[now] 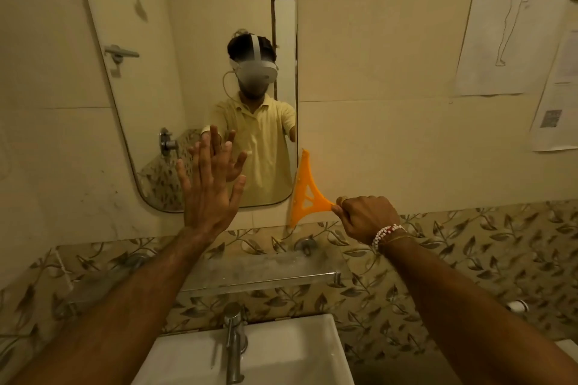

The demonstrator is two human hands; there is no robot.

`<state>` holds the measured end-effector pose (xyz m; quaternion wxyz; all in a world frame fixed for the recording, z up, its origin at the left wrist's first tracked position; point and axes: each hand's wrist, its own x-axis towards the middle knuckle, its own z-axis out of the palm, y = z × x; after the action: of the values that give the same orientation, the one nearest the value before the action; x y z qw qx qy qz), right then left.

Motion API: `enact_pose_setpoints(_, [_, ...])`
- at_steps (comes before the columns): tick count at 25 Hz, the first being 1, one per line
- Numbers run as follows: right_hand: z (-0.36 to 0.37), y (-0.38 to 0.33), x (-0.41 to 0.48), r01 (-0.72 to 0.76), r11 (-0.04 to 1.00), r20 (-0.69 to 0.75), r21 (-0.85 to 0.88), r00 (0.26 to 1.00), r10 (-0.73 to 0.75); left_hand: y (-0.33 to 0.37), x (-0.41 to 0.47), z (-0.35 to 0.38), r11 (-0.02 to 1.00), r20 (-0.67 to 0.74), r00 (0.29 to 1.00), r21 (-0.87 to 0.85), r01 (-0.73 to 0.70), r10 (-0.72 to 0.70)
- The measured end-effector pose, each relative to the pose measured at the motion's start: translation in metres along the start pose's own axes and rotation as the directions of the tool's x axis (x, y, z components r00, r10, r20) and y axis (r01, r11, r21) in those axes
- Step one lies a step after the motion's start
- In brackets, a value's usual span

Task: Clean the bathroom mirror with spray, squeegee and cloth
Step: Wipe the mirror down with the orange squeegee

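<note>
The rounded bathroom mirror (pixel 162 50) hangs on the beige tiled wall ahead. My left hand (pixel 210 189) is flat against its lower part, fingers spread, holding nothing. My right hand (pixel 364 218) grips the handle of an orange squeegee (pixel 303 191). Its blade stands nearly upright just past the mirror's lower right edge, against the wall. No spray bottle or cloth shows in the head view.
A glass shelf (pixel 269 269) with a metal rail runs below the mirror. Under it stand a chrome tap (pixel 234 341) and a white basin (pixel 300 350). Paper sheets (pixel 513 22) are stuck on the wall at the right.
</note>
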<state>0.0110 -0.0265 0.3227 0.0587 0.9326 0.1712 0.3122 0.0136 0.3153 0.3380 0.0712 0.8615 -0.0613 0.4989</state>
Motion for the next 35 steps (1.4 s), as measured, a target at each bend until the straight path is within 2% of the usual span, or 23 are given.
enact_pose_setpoints(8, [0.002, 0.006, -0.018, -0.081, 0.994, -0.012, 0.072, 0.997, 0.082, 0.021, -0.011, 0.002, 0.999, 0.065, 0.998, -0.032, -0.009, 0.011])
enact_pose_setpoints(11, [0.004, -0.001, -0.035, -0.214, 0.967, -0.056, 0.135, 0.973, 0.223, 0.036, -0.012, 0.013, 0.996, 0.089, 0.994, -0.071, -0.050, 0.057])
enact_pose_setpoints(14, [0.010, -0.013, -0.051, -0.381, 0.896, -0.034, 0.227, 0.916, 0.399, 0.057, -0.007, 0.029, 0.986, 0.113, 0.987, -0.132, -0.099, 0.115])
enact_pose_setpoints(17, [0.015, -0.022, -0.069, -0.483, 0.828, -0.043, 0.286, 0.856, 0.515, 0.086, -0.007, 0.046, 0.965, 0.094, 0.979, -0.213, -0.156, 0.179])
enact_pose_setpoints(22, [0.023, -0.026, -0.112, -0.637, 0.665, -0.017, 0.389, 0.717, 0.697, 0.141, -0.034, 0.075, 0.882, 0.080, 0.959, -0.420, -0.215, 0.272])
enact_pose_setpoints(26, [0.028, -0.021, -0.160, -0.790, 0.441, 0.069, 0.426, 0.514, 0.855, 0.193, -0.066, 0.090, 0.818, 0.121, 0.927, -0.520, -0.246, 0.356])
enact_pose_setpoints(31, [0.040, -0.001, -0.228, -0.890, 0.253, 0.118, 0.380, 0.318, 0.941, 0.275, -0.103, 0.101, 0.695, 0.117, 0.861, -0.649, -0.311, 0.494])
enact_pose_setpoints(35, [0.064, 0.021, -0.276, -0.896, 0.091, 0.175, 0.435, 0.183, 0.967, 0.328, -0.140, 0.124, 0.656, 0.203, 0.796, -0.695, -0.293, 0.570])
